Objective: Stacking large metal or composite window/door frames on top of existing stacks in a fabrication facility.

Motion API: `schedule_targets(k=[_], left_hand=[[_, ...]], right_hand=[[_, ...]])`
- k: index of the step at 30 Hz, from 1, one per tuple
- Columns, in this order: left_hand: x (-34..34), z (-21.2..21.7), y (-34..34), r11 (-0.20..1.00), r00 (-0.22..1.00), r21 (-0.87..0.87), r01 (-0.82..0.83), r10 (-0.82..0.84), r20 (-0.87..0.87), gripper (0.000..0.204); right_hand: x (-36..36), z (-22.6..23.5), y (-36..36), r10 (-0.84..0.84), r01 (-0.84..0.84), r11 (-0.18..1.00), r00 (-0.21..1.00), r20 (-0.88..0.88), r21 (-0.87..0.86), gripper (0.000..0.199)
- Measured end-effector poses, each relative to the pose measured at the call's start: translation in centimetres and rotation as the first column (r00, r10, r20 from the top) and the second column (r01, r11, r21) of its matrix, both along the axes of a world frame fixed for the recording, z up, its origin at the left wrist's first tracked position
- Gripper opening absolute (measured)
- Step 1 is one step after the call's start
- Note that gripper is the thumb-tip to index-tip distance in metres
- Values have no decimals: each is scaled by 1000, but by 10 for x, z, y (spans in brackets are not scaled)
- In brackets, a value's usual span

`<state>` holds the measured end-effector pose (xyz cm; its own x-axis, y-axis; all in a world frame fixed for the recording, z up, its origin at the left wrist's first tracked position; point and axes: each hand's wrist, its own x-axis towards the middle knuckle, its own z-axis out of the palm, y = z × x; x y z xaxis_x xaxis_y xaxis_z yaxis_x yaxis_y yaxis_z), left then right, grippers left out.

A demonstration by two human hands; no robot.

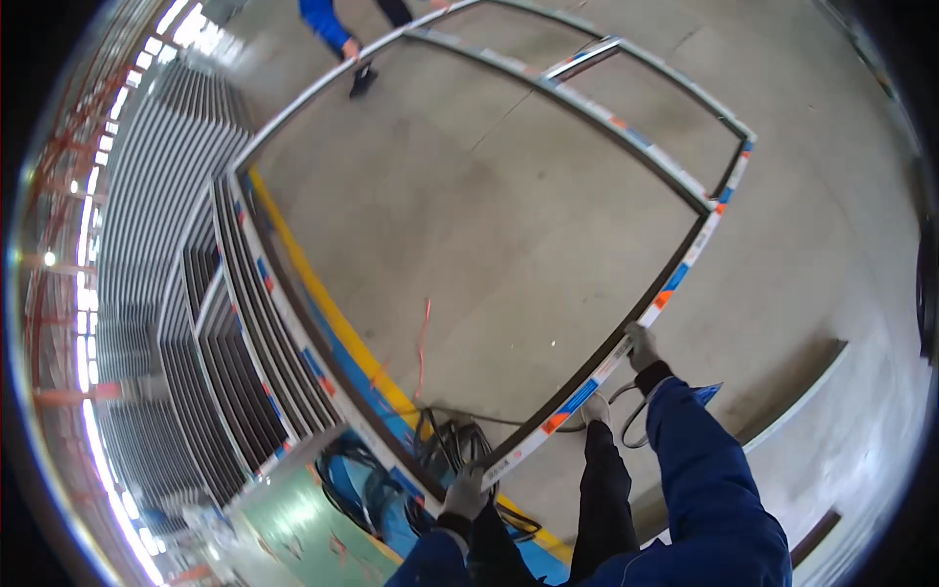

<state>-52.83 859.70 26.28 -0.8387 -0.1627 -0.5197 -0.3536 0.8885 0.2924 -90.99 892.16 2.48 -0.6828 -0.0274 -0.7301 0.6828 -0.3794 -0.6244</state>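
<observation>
A large window frame [690, 256], with white, blue and orange film along its bars, is held up off the floor and spans most of the view. My left hand [466, 493], in a grey glove, is closed around its near corner. Farther along the near right bar, my gloved right hand [643, 348] grips the same frame. Crossbars divide off a narrow section on the far side. At the far edge, another person's hand [351, 49], below a blue sleeve, also has hold of the frame.
Stacks of similar frames [235, 362] stand on the left. Black cables or straps [450, 442] lie near my feet, across a yellow floor line [333, 311]. A green surface [308, 523] is at lower left. A long bar [797, 396] lies on the right.
</observation>
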Motion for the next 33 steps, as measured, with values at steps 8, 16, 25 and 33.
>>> schedule_targets(k=[8,16,25,33], left_hand=[[48,-118,-66,992,998,111,-60,64,-29,47],[94,-255,-99,974,986,151,-169,165,33,34],[107,-333,-109,989,985,24,-145,147,-95,32],[317,-160,-140,860,890,374,-346,428,-160,24]], right_hand=[[65,-105,-27,210,-215,976,973,-97,-42,10],[143,-64,-41,285,-295,949,954,98,111,37],[277,26,10,344,-421,822,904,255,384,65],[349,177,-178,604,-688,599,725,332,411,80]])
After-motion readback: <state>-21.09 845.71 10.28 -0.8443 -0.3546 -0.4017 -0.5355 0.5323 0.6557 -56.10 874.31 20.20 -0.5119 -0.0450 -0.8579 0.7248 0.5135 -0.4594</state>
